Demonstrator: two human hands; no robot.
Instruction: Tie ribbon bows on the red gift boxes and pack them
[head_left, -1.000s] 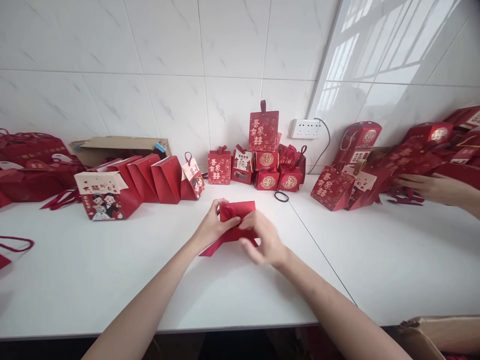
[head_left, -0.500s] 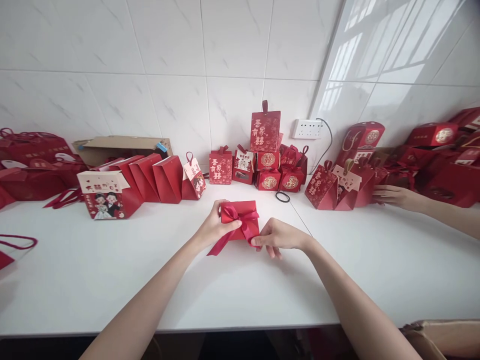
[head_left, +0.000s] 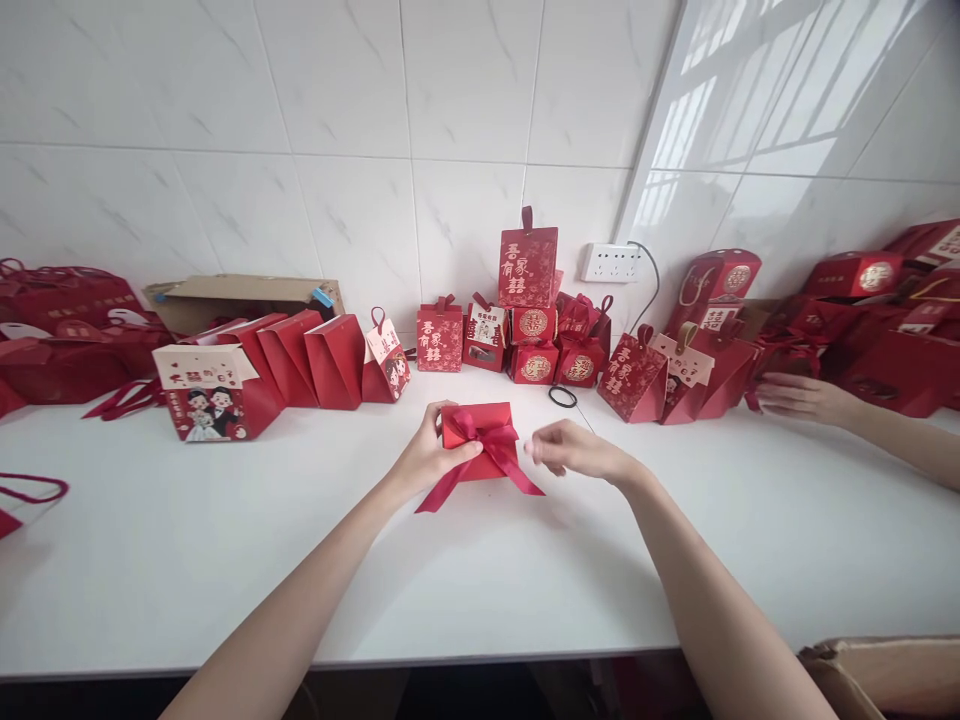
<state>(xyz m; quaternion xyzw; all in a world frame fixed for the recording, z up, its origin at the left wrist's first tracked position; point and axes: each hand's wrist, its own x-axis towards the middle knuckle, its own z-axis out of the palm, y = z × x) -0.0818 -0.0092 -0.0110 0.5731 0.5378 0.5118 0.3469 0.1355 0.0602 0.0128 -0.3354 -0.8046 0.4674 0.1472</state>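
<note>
A small red gift box stands on the white table in front of me, with a dark pink ribbon tied in a bow on it. My left hand grips the box at its left side, its thumb pressed on the knot of the bow. The ribbon's two tails hang down to the left and right. Just right of the bow hovers my right hand, fingers curled in and somewhat blurred, with no ribbon visible in them and a small gap to the box.
Behind stand stacked red boxes, a black ring-shaped band and a power strip. Red gift boxes line the left, near a cardboard box. At right, another person's hand touches a red ribboned box.
My right hand has let go of the right ribbon tail and moved up and slightly right. That tail now spreads outward to the right. My left hand has stayed on the box.
</note>
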